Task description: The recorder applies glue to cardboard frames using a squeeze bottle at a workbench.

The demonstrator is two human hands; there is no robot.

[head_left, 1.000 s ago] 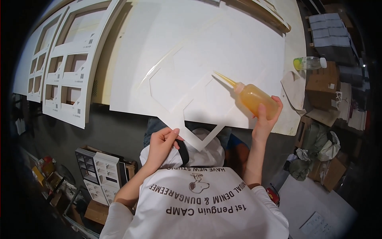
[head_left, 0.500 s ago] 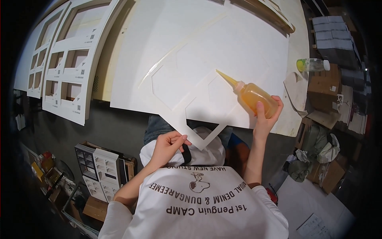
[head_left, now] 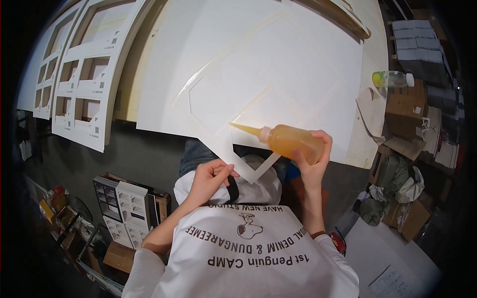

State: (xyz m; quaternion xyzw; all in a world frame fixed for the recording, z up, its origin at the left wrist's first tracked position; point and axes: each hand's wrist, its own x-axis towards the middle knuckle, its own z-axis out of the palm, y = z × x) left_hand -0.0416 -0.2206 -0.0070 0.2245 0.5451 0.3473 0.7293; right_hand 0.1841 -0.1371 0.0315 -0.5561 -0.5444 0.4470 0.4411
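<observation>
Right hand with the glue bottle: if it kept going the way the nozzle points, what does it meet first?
Most likely the white frame piece. The right hand holds the amber bottle with its nozzle aimed left, the tip just over the frame's strip. Whether it already touches is unclear.

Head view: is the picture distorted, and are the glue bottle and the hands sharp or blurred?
Head view: strong fisheye bending, so the white board edges curve and the corners go black. The amber squeeze bottle in the right hand and the left hand on the white frame piece are fairly sharp. Light is even on the board; the lower left is dim.
</observation>
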